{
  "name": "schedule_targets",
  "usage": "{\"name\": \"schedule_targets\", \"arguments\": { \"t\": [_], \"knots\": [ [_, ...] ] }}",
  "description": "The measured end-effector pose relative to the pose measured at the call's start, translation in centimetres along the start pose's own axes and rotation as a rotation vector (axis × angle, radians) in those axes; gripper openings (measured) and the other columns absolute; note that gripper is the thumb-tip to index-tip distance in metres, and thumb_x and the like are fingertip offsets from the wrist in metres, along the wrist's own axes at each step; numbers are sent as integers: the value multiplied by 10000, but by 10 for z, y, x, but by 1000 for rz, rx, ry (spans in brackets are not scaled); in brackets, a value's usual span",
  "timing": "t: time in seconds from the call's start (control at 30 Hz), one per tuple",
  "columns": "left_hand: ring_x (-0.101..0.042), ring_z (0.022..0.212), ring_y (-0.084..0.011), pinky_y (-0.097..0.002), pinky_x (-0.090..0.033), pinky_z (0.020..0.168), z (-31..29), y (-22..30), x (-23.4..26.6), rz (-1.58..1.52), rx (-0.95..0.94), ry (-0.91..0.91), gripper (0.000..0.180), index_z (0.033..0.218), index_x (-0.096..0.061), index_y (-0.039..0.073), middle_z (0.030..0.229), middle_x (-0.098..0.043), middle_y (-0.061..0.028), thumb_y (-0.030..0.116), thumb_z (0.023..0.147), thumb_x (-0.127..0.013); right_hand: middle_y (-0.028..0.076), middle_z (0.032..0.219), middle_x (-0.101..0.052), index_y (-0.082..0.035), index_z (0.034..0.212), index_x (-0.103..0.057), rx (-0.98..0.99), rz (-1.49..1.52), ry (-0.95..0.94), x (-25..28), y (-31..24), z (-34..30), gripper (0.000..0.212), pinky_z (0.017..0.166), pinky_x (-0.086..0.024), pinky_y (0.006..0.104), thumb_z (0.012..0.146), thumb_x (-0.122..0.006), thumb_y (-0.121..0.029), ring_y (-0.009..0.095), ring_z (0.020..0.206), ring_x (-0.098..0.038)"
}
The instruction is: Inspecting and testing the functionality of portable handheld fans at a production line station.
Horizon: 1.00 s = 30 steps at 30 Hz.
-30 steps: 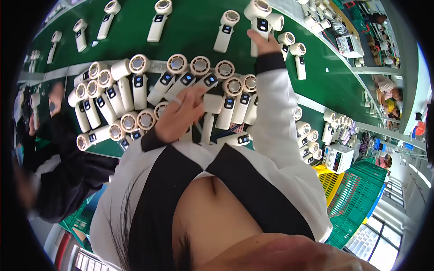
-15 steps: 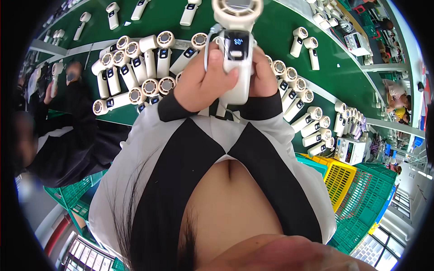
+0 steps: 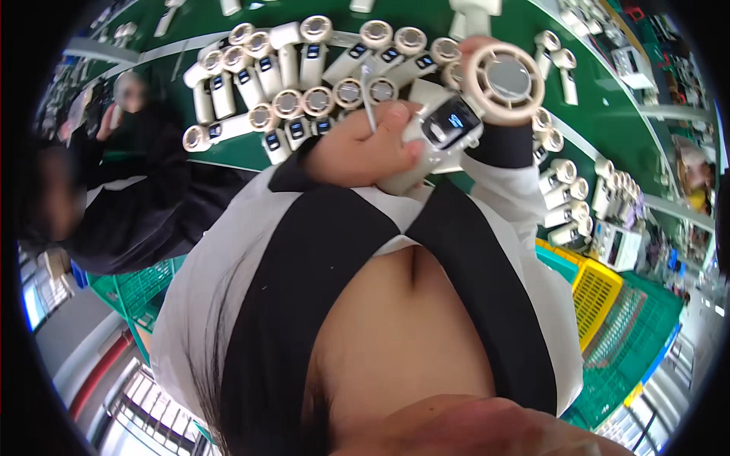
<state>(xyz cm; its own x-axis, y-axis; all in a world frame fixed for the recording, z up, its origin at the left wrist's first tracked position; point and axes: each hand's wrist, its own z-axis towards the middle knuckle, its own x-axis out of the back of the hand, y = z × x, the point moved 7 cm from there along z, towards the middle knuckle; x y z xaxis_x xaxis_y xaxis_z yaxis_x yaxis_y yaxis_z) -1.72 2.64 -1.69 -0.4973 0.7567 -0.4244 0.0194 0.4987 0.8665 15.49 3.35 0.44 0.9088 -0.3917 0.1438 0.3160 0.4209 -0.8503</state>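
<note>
A long green surface [image 3: 418, 14] crosses the far part of the scene, a pale strip [image 3: 182, 45] running along it. Far left of centre, a dense group of white handheld fans [image 3: 247, 85] lies in uneven rows, heads mostly toward the far side, many with lit displays. A smaller stack of fans [image 3: 563, 194] lies to the right, and just beyond it stands a white instrument box [image 3: 617, 245].

The white fan [image 3: 452, 125] being handled is held above the surface, near the middle and in front of the person's chest, tilted with its round head to the far right and its display lit. The person's left grip [image 3: 371, 144] is closed around its handle, thumb pressed on the front; a thin pale cord [image 3: 367, 90] runs down to that hand. The right grip [image 3: 476, 47] is mostly hidden behind the fan's head, so whether it is spread or pinching something cannot be told.

At left, beside the surface, sits a co-worker in a dark sleeve [image 3: 163, 194]. Nearer are a green crate [image 3: 135, 292], a red pipe [image 3: 101, 374] and a bright barred window [image 3: 146, 397]. On the near right, a yellow crate [image 3: 595, 295] adjoins larger green crates [image 3: 635, 353].
</note>
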Motion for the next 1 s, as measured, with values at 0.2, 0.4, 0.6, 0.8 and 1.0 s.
{"name": "schedule_targets", "arguments": {
  "t": [0.2,0.4,0.6,0.8,1.0],
  "knots": [
    [-514,747,-137,-220,-414,704,-19,-10,26,436,256,411,309,1043,-512,89,893,-566,-42,175,748,-550,113,880,-580,-12,990,-531,-74,-193,-129,-13,-27,8,438,701,-436,254,561,-620,-11,178,732,-549],
    [-528,726,-134,-217,-424,680,2,25,28,294,-229,-59,310,1018,-479,51,809,-563,-57,169,745,-565,140,976,-530,17,1204,-360,-277,103,71,-6,-32,-1,491,685,-426,244,751,-507,-98,172,771,-519],
    [-517,557,-163,-242,-434,523,1,46,20,0,-387,18,325,1053,-399,17,811,-532,-100,28,746,-505,144,959,-509,32,1210,-327,-333,579,89,-20,-23,-36,550,672,-432,273,703,-518,-63,188,761,-511],
    [-524,554,-198,-255,-432,517,-3,48,-6,-167,-515,-49,423,1124,-331,-7,849,-531,-138,-85,711,-375,108,792,-532,7,1022,-429,-618,333,-7,-24,-18,-76,378,597,-448,298,661,-539,28,197,680,-515],
    [-524,571,-204,-258,-434,542,0,44,-14,-218,-536,-68,479,1150,-306,-6,862,-531,-156,-103,681,-316,135,848,-516,13,1071,-398,-483,460,150,-31,-49,-76,400,589,-440,300,680,-471,59,205,670,-497]
  ]
}}
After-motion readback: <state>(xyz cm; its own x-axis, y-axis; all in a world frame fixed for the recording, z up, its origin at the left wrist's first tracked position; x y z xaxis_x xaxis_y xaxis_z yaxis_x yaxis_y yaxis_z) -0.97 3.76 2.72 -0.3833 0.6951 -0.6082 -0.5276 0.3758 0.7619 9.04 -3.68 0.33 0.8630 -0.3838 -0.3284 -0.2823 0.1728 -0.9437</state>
